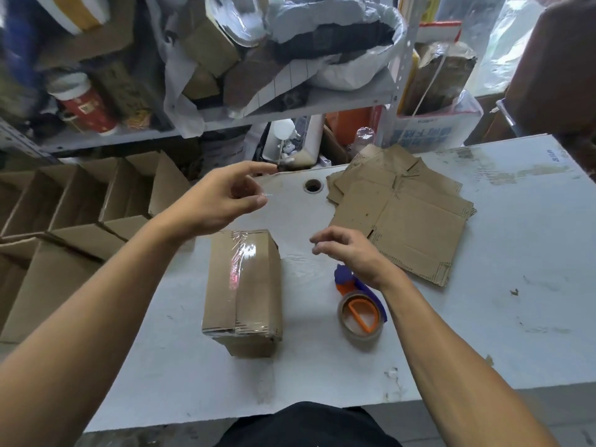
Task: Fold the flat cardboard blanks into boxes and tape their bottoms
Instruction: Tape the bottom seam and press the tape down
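Note:
A folded brown cardboard box point(242, 291) stands on the white table point(483, 317), its upper face sealed with a strip of clear tape. My left hand point(219, 201) hovers above and behind the box with loosely curled fingers and holds nothing. My right hand point(351, 253) floats to the right of the box, fingers relaxed and empty, just over the tape dispenser point(359, 304), a purple and orange tool with a clear tape roll lying on the table. A stack of flat cardboard blanks point(406, 214) lies at the back right of the table.
Several assembled open boxes point(64, 214) stand in rows on the floor to the left of the table. Cluttered metal shelves point(225, 114) rise behind the table. A round cable hole point(312, 186) sits near the table's back edge.

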